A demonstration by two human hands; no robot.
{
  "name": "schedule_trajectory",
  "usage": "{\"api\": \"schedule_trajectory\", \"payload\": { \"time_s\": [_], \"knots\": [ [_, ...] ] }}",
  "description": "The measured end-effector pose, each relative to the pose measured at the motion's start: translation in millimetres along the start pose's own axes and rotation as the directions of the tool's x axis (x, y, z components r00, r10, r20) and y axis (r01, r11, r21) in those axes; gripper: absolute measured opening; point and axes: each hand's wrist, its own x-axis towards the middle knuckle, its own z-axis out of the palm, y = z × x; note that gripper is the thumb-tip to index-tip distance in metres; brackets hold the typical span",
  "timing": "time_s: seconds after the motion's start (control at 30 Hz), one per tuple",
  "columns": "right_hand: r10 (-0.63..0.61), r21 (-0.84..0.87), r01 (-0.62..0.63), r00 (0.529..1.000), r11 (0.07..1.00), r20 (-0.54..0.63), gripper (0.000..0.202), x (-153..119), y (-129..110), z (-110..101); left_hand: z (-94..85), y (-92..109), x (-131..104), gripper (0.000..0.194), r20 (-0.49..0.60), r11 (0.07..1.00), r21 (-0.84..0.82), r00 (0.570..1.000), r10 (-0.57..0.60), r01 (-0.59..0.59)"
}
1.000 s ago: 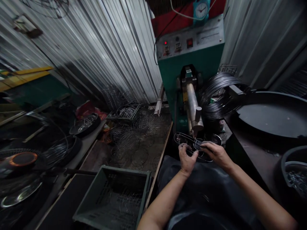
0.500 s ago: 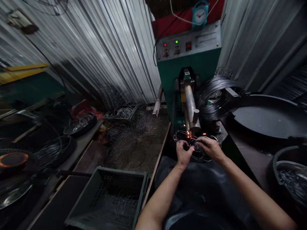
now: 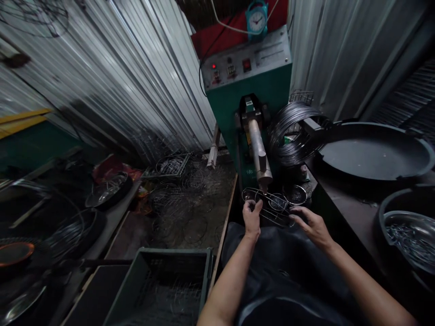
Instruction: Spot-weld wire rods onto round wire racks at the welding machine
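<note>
A thin wire frame (image 3: 268, 218) with rounded ends lies below the electrode tip (image 3: 265, 190) of a green spot welder (image 3: 220, 108). My left hand (image 3: 252, 217) pinches the frame's left part between thumb and fingers. My right hand (image 3: 311, 224) has its thumb and forefinger around the right end of the frame, close to my apron (image 3: 288, 262). Just behind the frame are a small round dish (image 3: 277, 202) and a wire ring or dish rim (image 3: 306, 194). The exact contact of the fingertips with the wire is hard to make out.
A coil of wire (image 3: 288, 131), a wide black pan (image 3: 367, 158) and a metal bowl of small metal pieces (image 3: 411, 240) stand on the right. A green plastic crate (image 3: 142, 276) is at lower left. Wire pieces (image 3: 197, 181) lie on the floor beyond it.
Orange sparks at the electrode have gone, and the green panel light is off. My right hand has moved away from the tip to the frame's right end. The view has shifted a little.
</note>
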Motion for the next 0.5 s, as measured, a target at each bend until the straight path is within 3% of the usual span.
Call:
{"api": "schedule_trajectory", "payload": {
  "time_s": [0.37,0.5],
  "knots": [
    [-0.152,-0.046,0.161,0.976,0.986,0.155,0.025,48.3,-30.6,7.9,-13.2,8.4,7.5,0.043,-0.066,0.942,-0.237,0.964,-0.258,0.236],
    [-0.17,-0.054,0.181,0.971,0.982,0.171,0.029,61.7,-40.8,13.5,-15.6,12.3,15.8,0.045,-0.08,0.927,-0.25,0.948,-0.309,0.281]
  ]
}}
